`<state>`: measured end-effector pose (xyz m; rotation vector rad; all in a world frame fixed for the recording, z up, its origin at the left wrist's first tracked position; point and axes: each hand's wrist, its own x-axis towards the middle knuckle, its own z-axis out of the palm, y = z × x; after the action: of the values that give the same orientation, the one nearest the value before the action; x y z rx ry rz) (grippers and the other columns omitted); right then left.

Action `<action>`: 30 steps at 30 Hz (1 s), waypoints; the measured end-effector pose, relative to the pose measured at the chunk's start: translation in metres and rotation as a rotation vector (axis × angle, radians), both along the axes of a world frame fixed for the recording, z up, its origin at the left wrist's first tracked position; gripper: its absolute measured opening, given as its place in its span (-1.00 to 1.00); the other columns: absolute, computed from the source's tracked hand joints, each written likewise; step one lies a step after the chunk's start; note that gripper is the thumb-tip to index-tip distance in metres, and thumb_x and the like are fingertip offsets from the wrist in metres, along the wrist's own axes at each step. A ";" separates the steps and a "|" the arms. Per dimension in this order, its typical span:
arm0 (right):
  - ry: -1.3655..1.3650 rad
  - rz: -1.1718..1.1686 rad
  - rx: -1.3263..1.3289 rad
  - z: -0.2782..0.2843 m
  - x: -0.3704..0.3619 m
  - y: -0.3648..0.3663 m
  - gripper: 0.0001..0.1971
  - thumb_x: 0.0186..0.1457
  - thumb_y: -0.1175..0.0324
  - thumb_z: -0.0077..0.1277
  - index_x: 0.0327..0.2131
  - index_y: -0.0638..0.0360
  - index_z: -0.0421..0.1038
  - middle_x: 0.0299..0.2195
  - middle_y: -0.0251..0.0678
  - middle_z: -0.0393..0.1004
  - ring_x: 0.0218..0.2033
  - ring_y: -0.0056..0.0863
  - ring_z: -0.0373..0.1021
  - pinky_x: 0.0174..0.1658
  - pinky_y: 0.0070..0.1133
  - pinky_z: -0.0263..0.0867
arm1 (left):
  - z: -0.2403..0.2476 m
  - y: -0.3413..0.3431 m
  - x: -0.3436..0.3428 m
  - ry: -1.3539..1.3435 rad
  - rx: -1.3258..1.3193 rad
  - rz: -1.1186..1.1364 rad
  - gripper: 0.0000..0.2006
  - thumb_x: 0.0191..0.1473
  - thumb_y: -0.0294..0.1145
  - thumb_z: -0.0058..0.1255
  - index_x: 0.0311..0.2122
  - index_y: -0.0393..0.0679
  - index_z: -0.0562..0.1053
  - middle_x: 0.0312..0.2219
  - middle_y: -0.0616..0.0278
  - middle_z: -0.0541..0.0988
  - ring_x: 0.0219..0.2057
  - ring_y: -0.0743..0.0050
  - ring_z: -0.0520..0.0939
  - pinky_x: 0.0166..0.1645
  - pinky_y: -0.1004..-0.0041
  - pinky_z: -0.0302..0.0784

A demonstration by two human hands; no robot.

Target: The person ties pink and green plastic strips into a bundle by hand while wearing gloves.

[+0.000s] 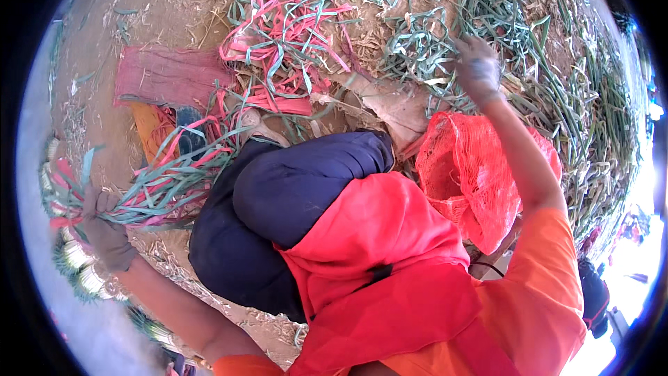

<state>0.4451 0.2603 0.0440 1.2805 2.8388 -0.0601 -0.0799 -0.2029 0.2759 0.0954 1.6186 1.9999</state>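
My left hand point(106, 231), in a grey-brown glove, is closed around a bunch of long green and pink strips point(174, 184) at the far left. The strips trail from it toward my bent knees, and some pink ends poke out on its other side. My right hand point(479, 73), also gloved, reaches out to the upper right beside a tangle of green strips point(419, 45). Motion blurs its fingers, so I cannot make out whether they grip anything. Below that arm stands a red mesh sack point(473, 174) with its mouth open.
A heap of green onion stalks point(557, 97) runs down the right side. Pink and green strips point(285, 28) lie tangled ahead of my knees, near a faded pink cloth point(170, 75). Bundled green onions point(87, 271) line the lower left. Dry scraps litter the ground.
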 end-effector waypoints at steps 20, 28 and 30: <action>1.426 0.039 -1.387 0.134 -0.028 0.058 -0.65 0.31 0.18 -0.26 0.04 0.14 0.31 -0.52 -0.55 0.26 -0.72 -0.82 -0.05 -0.64 -0.78 -0.11 | -0.001 0.092 0.134 -0.112 0.149 -0.179 -0.85 0.30 -0.34 -0.22 -0.20 -0.19 0.33 -0.67 0.55 0.08 -0.73 0.85 0.08 -0.61 0.68 -0.02; 1.227 -0.240 -0.990 0.169 -0.068 -0.008 -0.68 0.31 0.20 -0.25 -0.10 0.17 0.44 -0.62 -0.54 0.28 -0.69 -0.81 0.08 -0.62 -0.78 -0.02 | 0.007 0.122 0.172 -0.324 0.254 -0.304 -0.77 0.30 -0.31 -0.23 -0.19 -0.28 0.37 -0.69 0.58 0.04 -0.77 0.86 0.02 -0.67 0.65 -0.07; 1.128 -0.229 -0.806 0.166 -0.090 -0.027 -0.73 0.27 0.23 -0.15 -0.22 0.18 0.50 -0.64 -0.51 0.33 -0.68 -0.78 0.16 -0.61 -0.73 0.05 | 0.010 0.132 0.176 -0.400 0.292 -0.381 -0.75 0.29 -0.27 -0.22 -0.19 -0.26 0.38 -0.65 0.54 0.17 -0.76 0.86 0.07 -0.67 0.68 -0.03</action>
<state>0.3555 0.2329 0.2101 1.5696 2.5909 -2.2554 0.0965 -0.0710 0.2856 0.0972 0.9729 1.8006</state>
